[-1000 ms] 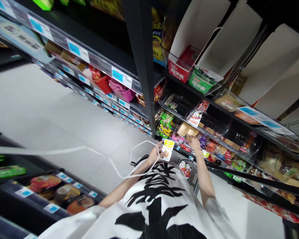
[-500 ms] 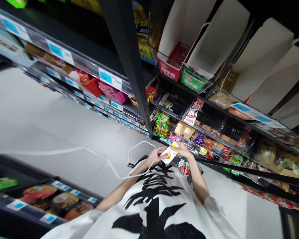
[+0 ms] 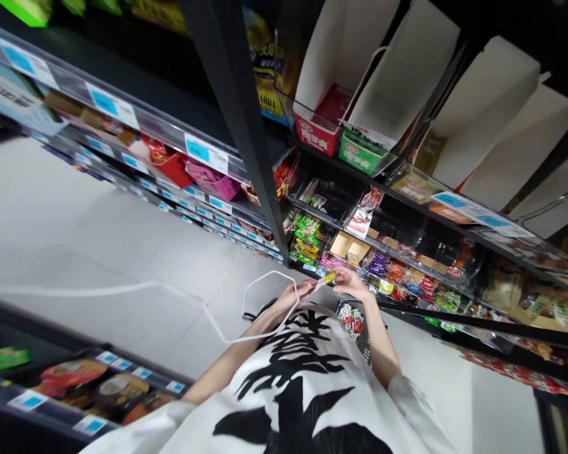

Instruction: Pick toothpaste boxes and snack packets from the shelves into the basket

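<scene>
Near the lower centre of the frame, the left hand (image 3: 291, 297) grips one end of a small packet (image 3: 322, 283), fingers closed on it. The right hand (image 3: 353, 283), fingers curled, is at its yellow end. Just below the right hand sits a basket (image 3: 365, 348) with red-and-white packs (image 3: 351, 320); shelves (image 3: 331, 221) fill the upper right.

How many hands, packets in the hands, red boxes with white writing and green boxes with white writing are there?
Hands: 2 (left hand, right hand)
Held packet: 1
Red box: 1
Green box: 1
Total: 5
</scene>
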`<state>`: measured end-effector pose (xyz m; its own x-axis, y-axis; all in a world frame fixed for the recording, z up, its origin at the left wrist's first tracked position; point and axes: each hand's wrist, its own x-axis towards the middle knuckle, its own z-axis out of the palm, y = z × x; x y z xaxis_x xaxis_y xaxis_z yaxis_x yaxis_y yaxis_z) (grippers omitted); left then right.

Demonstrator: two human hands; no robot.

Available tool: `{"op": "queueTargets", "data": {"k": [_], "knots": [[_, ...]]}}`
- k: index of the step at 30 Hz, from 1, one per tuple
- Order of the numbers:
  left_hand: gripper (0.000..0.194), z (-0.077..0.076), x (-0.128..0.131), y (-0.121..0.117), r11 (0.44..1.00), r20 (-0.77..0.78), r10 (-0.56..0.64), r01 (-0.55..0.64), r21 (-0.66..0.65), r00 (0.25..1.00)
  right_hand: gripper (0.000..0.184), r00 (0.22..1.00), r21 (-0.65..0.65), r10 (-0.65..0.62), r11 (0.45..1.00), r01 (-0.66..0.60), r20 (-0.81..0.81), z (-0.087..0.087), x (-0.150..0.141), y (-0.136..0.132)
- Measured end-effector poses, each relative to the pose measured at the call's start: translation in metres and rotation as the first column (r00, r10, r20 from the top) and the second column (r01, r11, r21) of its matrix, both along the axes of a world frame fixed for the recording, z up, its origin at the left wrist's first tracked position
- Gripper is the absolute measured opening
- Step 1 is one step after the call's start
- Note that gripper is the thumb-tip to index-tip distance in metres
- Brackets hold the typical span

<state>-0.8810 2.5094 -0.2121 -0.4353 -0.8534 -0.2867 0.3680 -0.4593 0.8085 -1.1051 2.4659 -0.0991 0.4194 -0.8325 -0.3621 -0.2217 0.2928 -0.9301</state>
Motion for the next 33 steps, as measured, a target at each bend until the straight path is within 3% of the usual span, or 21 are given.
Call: {"op": "queueTargets", "data": {"k": [2, 6, 10, 12, 16, 20, 23, 26, 28, 30, 32, 33], "knots": [[0.071, 0.008, 0.001, 0.003, 0.993, -0.111, -0.075, 0.085, 0.086, 0.991, 0.043, 0.99, -0.077, -0.116, 0.991, 0.109, -0.083, -0.006, 0.003, 0.0], [0.072, 0.022, 0.005, 0.006, 0.917, -0.435, -0.146, 0.286, 0.277, 0.888, 0.051, 0.976, -0.141, -0.186, 0.975, 0.169, -0.116, -0.013, 0.011, 0.0], [0.07, 0.025, 0.007, 0.004, 0.888, -0.48, -0.146, 0.329, 0.322, 0.865, 0.052, 0.978, -0.145, -0.169, 0.978, 0.152, -0.119, -0.014, 0.014, -0.001], [0.07, 0.021, 0.006, 0.004, 0.902, -0.433, -0.145, 0.299, 0.311, 0.889, 0.051, 0.976, -0.151, -0.174, 0.976, 0.154, -0.13, -0.014, 0.012, -0.001], [0.063, 0.009, 0.0, 0.004, 0.983, -0.184, -0.05, 0.081, 0.166, 0.982, 0.048, 0.988, -0.105, -0.128, 0.987, 0.119, -0.082, -0.013, 0.007, 0.003], [0.082, -0.001, -0.002, 0.004, 0.997, -0.051, 0.07, -0.071, -0.01, 0.996, 0.051, 0.998, -0.004, -0.058, 0.998, 0.058, 0.018, -0.009, 0.008, 0.011], [0.076, -0.006, -0.002, 0.003, 0.973, 0.088, 0.118, -0.097, -0.211, 0.989, 0.057, 0.999, 0.005, -0.034, 0.999, 0.034, -0.004, -0.01, 0.007, 0.015], [0.071, -0.01, -0.003, 0.004, 0.955, 0.232, 0.11, -0.038, -0.295, 0.967, 0.059, 0.99, -0.053, -0.102, 0.994, 0.097, -0.096, -0.008, -0.011, 0.012], [0.069, -0.014, -0.003, 0.005, 0.954, 0.293, 0.11, -0.018, -0.299, 0.95, 0.052, 0.939, -0.223, -0.271, 0.949, 0.223, -0.213, -0.004, -0.033, 0.007], [0.063, -0.021, -0.002, 0.005, 0.957, 0.318, 0.115, -0.02, -0.288, 0.941, 0.043, 0.794, -0.476, -0.488, 0.83, 0.291, -0.364, 0.002, -0.056, 0.0], [0.054, -0.028, -0.002, 0.005, 0.963, 0.328, 0.09, 0.002, -0.27, 0.94, 0.035, 0.584, -0.667, -0.638, 0.716, 0.209, -0.502, 0.006, -0.072, -0.009], [0.051, -0.031, -0.002, 0.005, 0.964, 0.334, 0.067, 0.024, -0.263, 0.94, 0.033, 0.485, -0.706, -0.667, 0.695, 0.135, -0.565, 0.006, -0.075, -0.014]]}}
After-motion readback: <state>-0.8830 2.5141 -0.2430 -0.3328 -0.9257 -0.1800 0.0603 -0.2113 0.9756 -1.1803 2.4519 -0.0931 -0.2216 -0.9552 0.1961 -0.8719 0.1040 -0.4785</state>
